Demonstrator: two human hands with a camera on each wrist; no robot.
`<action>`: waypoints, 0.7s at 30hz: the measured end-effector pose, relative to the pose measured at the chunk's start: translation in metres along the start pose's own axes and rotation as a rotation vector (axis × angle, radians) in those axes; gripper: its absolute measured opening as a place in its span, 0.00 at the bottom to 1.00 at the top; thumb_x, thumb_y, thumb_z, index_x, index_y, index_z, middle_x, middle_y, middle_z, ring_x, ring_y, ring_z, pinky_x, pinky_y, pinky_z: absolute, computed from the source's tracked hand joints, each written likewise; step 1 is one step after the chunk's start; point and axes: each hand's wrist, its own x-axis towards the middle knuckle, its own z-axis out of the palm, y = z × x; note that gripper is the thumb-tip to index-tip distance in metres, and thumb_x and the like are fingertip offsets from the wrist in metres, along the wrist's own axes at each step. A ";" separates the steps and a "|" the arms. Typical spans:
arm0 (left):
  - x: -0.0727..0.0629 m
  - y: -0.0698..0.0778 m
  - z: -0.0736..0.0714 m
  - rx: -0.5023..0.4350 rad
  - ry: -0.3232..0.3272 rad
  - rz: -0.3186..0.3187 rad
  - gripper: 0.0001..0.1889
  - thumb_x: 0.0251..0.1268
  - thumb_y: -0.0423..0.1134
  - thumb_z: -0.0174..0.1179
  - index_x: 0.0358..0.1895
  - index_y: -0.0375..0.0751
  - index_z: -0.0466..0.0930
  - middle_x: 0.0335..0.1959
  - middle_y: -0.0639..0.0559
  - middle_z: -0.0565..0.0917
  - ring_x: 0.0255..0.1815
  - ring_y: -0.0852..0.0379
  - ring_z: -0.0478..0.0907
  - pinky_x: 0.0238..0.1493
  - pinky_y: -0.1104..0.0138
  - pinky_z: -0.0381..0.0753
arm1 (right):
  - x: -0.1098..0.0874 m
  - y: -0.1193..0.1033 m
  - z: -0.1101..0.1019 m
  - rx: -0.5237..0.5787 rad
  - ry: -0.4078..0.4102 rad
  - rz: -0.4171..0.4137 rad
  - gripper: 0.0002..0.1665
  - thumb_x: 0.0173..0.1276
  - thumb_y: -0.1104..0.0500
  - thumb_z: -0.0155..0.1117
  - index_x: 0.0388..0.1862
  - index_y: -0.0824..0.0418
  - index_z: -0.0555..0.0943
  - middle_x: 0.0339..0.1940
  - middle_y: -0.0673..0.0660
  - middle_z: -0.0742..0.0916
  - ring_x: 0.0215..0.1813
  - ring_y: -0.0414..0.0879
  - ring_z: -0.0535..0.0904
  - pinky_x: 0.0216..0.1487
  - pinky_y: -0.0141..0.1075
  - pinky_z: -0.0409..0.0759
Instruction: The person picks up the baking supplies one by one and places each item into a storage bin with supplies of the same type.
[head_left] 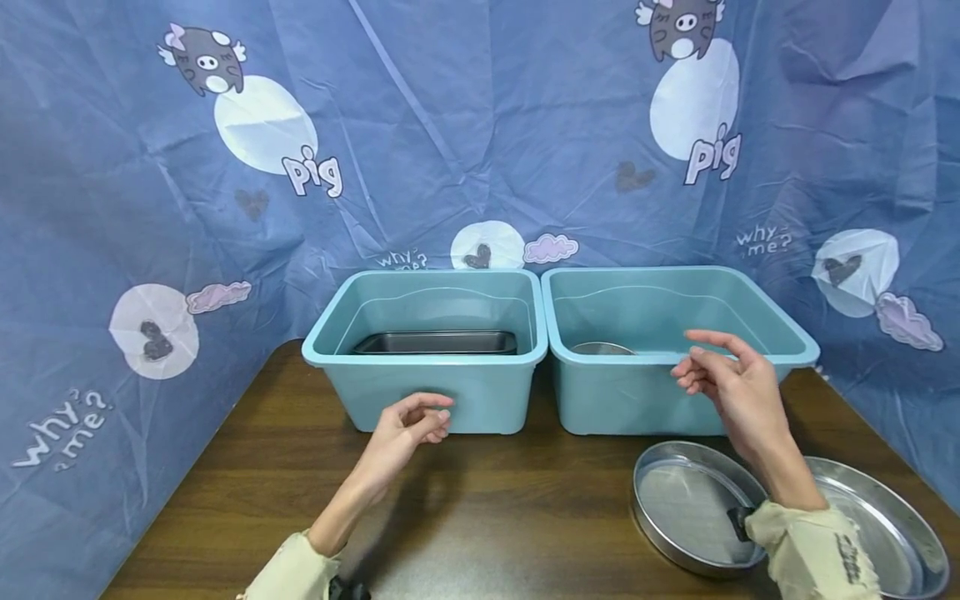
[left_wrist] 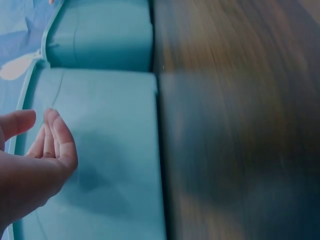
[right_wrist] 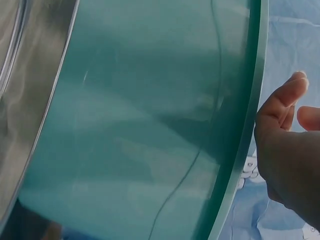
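Observation:
My left hand hovers in front of the left blue-green plastic bin, fingers loosely bent and nothing held. In the left wrist view, its thumb and fingers stand apart beside the bin's wall. My right hand is raised by the front rim of the right bin, index finger extended, also holding nothing. Below the right forearm a round metal pan with upright sides lies on the table. A wider, shallow round metal pan is partly hidden by the right sleeve.
Inside the left bin sits a dark rectangular pan. The curved rim of a metal item shows in the right bin, mostly hidden by the front wall. A blue printed cloth hangs behind the brown wooden table.

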 end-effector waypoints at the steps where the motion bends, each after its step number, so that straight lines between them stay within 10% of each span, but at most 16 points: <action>1: 0.001 0.000 0.004 -0.003 -0.009 0.003 0.15 0.74 0.32 0.62 0.57 0.24 0.80 0.37 0.40 0.84 0.39 0.51 0.82 0.45 0.66 0.83 | 0.000 0.000 -0.003 -0.009 0.006 0.000 0.10 0.80 0.67 0.57 0.55 0.60 0.81 0.29 0.55 0.89 0.29 0.42 0.85 0.30 0.29 0.84; 21: 0.010 -0.005 0.074 -0.091 -0.186 0.056 0.15 0.69 0.28 0.59 0.56 0.24 0.80 0.36 0.44 0.87 0.37 0.56 0.84 0.44 0.68 0.83 | -0.005 -0.002 -0.044 -0.024 0.084 -0.048 0.13 0.78 0.72 0.56 0.53 0.60 0.82 0.28 0.56 0.90 0.27 0.42 0.86 0.30 0.28 0.83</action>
